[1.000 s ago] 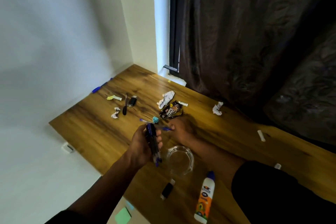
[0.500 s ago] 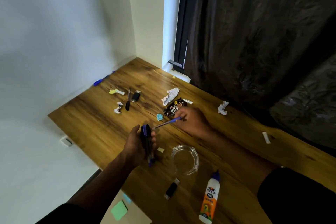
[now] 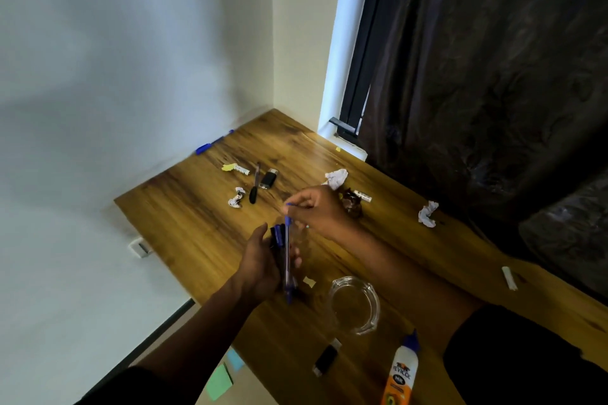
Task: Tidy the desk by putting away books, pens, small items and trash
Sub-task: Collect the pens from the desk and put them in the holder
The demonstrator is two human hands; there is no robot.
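From the head view, your left hand [image 3: 263,265] grips a bundle of pens [image 3: 279,238] above the desk [image 3: 197,220]. Your right hand [image 3: 317,210] pinches the top of a blue pen [image 3: 288,256], laid against that bundle.

Glossy grained wood desk [image 3: 197,227], clear smooth glass ashtray [image 3: 355,306], crumpled white paper [image 3: 427,214], shiny plastic glue bottle [image 3: 402,371].
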